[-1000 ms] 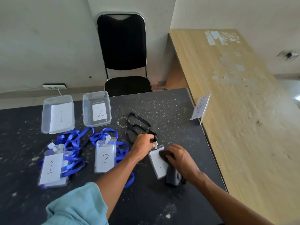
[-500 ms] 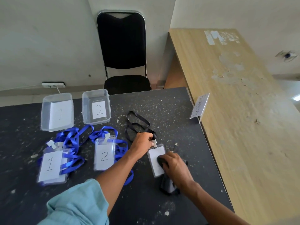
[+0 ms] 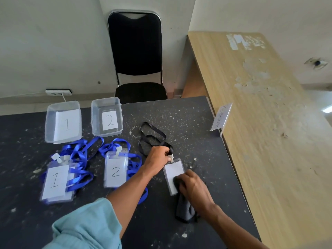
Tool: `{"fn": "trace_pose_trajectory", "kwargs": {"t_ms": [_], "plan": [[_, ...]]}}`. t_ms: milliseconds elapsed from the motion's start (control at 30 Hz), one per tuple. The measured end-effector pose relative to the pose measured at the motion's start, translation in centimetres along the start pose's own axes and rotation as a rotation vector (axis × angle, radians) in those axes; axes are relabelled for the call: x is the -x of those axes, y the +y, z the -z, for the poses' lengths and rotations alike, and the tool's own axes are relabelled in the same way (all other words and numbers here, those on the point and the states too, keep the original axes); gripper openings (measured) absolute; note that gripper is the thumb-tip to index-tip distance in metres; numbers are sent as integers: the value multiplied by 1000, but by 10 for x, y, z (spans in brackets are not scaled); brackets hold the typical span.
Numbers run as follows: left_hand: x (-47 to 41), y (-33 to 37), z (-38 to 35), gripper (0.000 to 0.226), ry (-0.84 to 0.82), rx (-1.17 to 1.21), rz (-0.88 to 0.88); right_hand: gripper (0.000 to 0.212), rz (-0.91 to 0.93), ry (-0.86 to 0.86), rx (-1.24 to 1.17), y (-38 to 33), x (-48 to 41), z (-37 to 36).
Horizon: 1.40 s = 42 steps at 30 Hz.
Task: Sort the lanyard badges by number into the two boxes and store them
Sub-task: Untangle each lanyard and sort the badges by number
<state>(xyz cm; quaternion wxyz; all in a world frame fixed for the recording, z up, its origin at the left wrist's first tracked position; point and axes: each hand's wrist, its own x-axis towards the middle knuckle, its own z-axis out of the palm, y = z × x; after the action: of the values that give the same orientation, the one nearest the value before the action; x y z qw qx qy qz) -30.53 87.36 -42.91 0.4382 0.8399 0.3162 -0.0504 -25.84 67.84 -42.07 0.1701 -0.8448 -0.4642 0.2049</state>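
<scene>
The left hand [image 3: 158, 157] pinches the badge [image 3: 174, 174] clip — right hand [image 3: 193, 186] presses a cloth [image 3: 185, 210] on its near end, boxes [image 3: 106, 116] far-left.

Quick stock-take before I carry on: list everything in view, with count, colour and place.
box 1: one, clear plastic, paper "1" inside, far left of the table.
box 2: one, clear plastic, paper "2" inside, right of box 1.
badges marked 1: a stack, exact count unclear, blue lanyards, below box 1.
badge marked 2: at least one, blue lanyard, below box 2.
blank-faced badge: one, black lanyard, centre right, no number showing.
cloth: one, dark grey, on that badge's near end.
table: one, black, speckled.
sign holder: one, clear, table's right edge.
counter: one, wood, right.
chair: one, black, behind the table.
wall socket: one, white, far left.
left hand: at the badge's clip.
right hand: pressing the cloth.
</scene>
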Motion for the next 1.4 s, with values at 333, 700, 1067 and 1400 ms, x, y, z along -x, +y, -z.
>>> {"fn": "trace_pose_trajectory", "kwargs": {"t_ms": [333,700,1067,1400], "plan": [[-3,-3,0,8,-14,11,16,24,31,-143,-34,1,-30,25],[-18,-8,-3,15,-30,-39,103,22,14,42,2,-14,-47,-10],[-23,-9,-5,14,-48,-75,99,14,-336,292,-200,11,-45,-4],[-15,-6,-5,22,-3,-66,95,23,239,-62,165,23,-1,5]]}}
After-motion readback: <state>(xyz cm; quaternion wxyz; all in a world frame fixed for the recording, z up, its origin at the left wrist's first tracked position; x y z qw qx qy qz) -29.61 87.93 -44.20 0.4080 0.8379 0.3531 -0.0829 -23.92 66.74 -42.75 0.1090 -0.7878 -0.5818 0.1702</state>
